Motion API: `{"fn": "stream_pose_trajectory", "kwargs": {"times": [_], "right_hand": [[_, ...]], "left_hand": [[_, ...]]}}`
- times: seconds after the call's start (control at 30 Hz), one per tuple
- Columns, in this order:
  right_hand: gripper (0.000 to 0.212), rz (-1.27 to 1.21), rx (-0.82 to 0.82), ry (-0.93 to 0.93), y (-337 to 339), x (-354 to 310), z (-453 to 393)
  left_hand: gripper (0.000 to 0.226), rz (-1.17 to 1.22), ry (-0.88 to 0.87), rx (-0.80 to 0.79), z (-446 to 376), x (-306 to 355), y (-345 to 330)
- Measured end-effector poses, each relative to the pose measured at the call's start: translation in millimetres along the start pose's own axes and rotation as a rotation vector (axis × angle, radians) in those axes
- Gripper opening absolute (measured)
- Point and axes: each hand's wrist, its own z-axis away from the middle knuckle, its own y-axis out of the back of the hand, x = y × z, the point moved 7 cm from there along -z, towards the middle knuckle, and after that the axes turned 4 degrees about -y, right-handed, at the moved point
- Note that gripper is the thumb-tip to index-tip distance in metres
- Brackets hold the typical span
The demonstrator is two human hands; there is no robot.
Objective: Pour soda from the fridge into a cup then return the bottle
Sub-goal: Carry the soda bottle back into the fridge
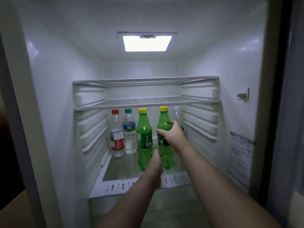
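Two green soda bottles with yellow caps stand on the glass shelf [120, 171] inside the open fridge. My right hand [171, 134] grips the right green bottle [163, 122] around its middle, at label height. The left green bottle [144, 129] stands beside it, untouched. My left hand [155, 163] reaches in low between the two bottles with its fingers stretched forward; whether it touches either bottle cannot be told. No cup is in view.
A water bottle with a red cap [116, 134] and one with a green cap [129, 132] stand at the shelf's left. A clear bottle with a white cap [176, 112] is behind the gripped one. Two bare shelves [146, 102] hang close above the caps.
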Motion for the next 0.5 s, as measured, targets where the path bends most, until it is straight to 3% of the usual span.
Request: {"fn": "stream_pose_trajectory", "kwargs": {"times": [0.5], "right_hand": [[0.083, 0.027, -0.031, 0.045, 1.6, 8.2, 11.7]], "left_hand": [[0.060, -0.172, -0.140, -0.012, 18.4, 14.5, 11.9]]}}
